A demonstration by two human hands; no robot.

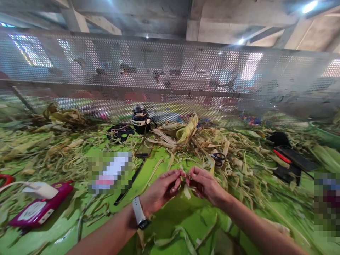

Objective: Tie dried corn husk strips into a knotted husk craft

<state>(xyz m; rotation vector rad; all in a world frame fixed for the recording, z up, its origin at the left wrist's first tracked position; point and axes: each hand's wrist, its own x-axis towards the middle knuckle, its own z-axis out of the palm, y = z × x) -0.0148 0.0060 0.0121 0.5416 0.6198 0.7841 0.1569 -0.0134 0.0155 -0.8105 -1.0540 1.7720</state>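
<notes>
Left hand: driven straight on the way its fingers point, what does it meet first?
Likely the fingertips of the right hand, just across from the left hand, with the husk strip at the narrow gap between them. Exact depth unclear from this one view.

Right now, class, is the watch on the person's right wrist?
No, the watch is strapped around the left wrist, while the right wrist is bare.
</notes>
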